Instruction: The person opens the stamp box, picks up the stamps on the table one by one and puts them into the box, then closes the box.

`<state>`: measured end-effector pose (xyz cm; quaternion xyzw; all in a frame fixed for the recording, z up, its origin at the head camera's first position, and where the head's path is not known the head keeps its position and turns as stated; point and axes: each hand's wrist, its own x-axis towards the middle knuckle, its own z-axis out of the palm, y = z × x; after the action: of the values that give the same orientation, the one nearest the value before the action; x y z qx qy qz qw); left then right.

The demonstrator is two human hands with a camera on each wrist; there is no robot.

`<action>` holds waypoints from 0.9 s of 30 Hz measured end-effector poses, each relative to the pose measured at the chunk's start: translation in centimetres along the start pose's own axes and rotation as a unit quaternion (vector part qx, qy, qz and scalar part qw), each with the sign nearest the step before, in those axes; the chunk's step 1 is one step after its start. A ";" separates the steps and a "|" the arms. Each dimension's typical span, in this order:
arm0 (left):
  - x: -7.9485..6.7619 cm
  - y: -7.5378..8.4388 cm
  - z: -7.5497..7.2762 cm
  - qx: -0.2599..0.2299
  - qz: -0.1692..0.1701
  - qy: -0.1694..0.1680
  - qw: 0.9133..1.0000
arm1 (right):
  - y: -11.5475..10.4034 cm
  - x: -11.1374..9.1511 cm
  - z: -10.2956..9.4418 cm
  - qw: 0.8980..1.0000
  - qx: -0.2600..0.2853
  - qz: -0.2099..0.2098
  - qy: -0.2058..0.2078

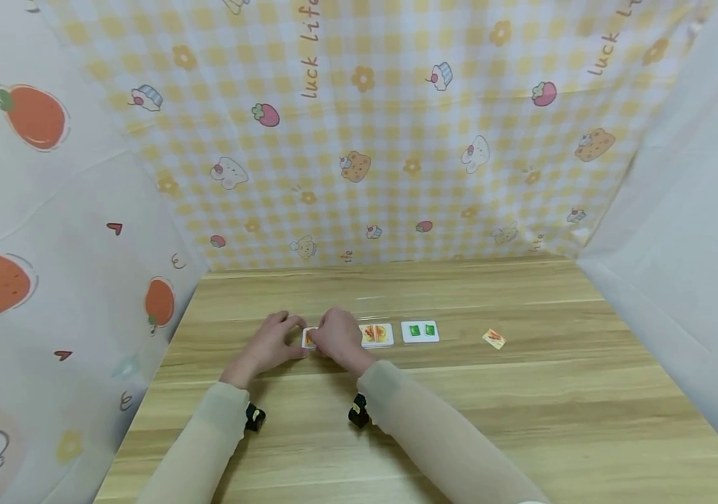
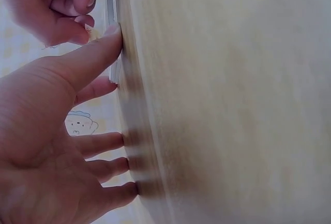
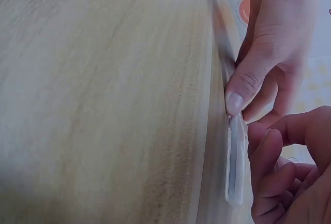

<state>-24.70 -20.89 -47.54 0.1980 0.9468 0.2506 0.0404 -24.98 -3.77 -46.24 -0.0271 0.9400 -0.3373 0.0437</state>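
My left hand steadies the left end of a thin white tile, its thumb along the near edge and index finger on the far side. The other left fingers reach down to the table. Right over this tile is my right hand, fingers curled, pinching a small printed picture piece, mostly hidden. In the right wrist view the tile shows edge-on, with a clear rim. To the right lie a tile with orange and yellow pictures and a tile with two green squares.
A small loose picture piece lies askew farther right on the wooden table. Behind the table hangs a yellow checked cloth; white cloths stand at the left and right.
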 end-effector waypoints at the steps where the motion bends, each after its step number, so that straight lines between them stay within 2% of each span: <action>1: 0.0 0.0 0.0 0.000 0.001 0.000 1.000 | 0.0 0.0 0.1 1.000 -0.002 0.002 -0.002; 11: 0.0 0.0 -0.1 0.000 -0.003 -0.007 1.000 | 0.4 0.3 0.7 1.000 -0.015 0.013 -0.009; 27: 0.1 -0.2 0.2 0.003 0.004 -0.004 1.000 | 0.7 0.5 0.8 1.000 0.005 0.008 -0.017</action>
<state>-24.83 -20.93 -47.84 0.2032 0.9466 0.2468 0.0427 -25.39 -3.73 -47.35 -0.0250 0.9375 -0.3415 0.0623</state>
